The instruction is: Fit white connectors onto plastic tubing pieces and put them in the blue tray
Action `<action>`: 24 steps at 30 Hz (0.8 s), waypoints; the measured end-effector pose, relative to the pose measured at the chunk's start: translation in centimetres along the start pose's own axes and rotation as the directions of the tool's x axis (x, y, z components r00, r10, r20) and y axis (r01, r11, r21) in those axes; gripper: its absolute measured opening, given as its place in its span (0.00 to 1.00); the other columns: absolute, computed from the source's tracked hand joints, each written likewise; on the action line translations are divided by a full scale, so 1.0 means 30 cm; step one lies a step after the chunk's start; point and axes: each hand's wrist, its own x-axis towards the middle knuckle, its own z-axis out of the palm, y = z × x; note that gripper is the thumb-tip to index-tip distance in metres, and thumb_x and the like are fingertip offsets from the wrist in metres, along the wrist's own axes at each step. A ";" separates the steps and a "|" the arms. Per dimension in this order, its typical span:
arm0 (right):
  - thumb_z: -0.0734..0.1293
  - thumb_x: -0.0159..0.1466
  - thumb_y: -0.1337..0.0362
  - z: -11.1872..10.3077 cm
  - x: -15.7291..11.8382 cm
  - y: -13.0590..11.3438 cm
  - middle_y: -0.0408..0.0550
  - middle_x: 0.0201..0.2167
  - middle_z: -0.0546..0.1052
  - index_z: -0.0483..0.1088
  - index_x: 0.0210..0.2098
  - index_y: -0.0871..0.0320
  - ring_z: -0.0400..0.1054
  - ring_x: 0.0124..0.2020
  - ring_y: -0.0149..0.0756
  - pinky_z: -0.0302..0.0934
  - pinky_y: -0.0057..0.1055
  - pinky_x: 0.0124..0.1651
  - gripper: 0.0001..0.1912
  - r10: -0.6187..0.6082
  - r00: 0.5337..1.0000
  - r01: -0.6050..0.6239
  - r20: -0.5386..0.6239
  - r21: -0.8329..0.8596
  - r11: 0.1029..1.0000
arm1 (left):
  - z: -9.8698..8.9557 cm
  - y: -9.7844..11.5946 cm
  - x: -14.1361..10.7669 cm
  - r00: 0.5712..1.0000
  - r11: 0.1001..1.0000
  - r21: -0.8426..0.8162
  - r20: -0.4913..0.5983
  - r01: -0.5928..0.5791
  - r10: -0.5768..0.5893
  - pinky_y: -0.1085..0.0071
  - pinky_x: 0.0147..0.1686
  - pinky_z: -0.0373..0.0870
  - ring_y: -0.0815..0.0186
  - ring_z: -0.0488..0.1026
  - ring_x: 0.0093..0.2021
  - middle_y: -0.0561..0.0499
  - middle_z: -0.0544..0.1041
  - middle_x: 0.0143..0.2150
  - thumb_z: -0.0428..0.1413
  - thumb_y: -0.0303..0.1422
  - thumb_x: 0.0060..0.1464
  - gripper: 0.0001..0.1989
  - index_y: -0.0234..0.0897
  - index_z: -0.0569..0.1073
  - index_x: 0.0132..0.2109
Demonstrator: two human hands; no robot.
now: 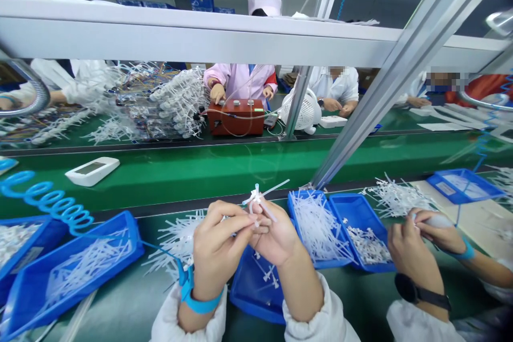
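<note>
Close together over the bench, both hands work on a small white fitting with thin translucent tubes (256, 197) sticking out of it. My right hand (278, 232) is closed around it, the tubes rising above the fingers. Fingertips of my left hand (220, 246) are pinched against its lower part; exactly what they grip is partly hidden. A blue strap sits on my left wrist. Beneath the hands is a blue tray (256, 299) with a few white fittings in it. Loose cut tubes (176, 240) lie in a pile left of my left hand.
Right of my hands stand a blue bin of tubes (318, 224) and a blue bin of white connectors (368, 243). A co-worker's hands (417, 246) are beyond. More blue bins (72, 272) stand left, near a coiled blue cord (48, 200). A metal post (372, 85) slants across.
</note>
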 end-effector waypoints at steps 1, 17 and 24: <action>0.82 0.57 0.56 0.004 0.000 0.003 0.29 0.16 0.49 0.65 0.28 0.61 0.36 0.19 0.21 0.53 0.15 0.23 0.24 -0.019 0.999 0.020 -0.030 0.005 1.000 | 0.003 -0.002 0.001 1.000 1.000 0.015 0.019 -0.008 0.008 0.73 0.38 0.73 0.70 0.75 0.40 0.53 0.76 0.40 0.64 0.19 0.58 0.11 0.40 0.79 0.43; 0.74 0.68 0.60 0.048 0.036 0.035 0.29 0.16 0.50 0.65 0.30 0.60 0.39 0.16 0.20 0.48 0.16 0.19 0.17 -0.029 0.960 0.082 -0.278 0.180 0.980 | 0.045 -0.051 -0.009 0.992 0.989 0.068 -0.018 0.129 -0.128 0.73 0.37 0.76 0.68 0.77 0.37 0.50 0.78 0.37 0.63 0.25 0.60 0.05 0.39 0.82 0.38; 0.82 0.57 0.60 0.035 0.022 0.040 0.32 0.18 0.55 0.68 0.30 0.63 0.46 0.19 0.20 0.48 0.16 0.22 0.21 -0.178 0.969 0.196 -0.173 0.093 0.976 | 0.057 -0.079 -0.021 0.975 0.995 0.067 -0.213 0.076 -0.060 0.59 0.55 0.75 0.57 0.70 0.59 0.43 0.67 0.60 0.73 0.36 0.50 0.35 0.44 0.68 0.62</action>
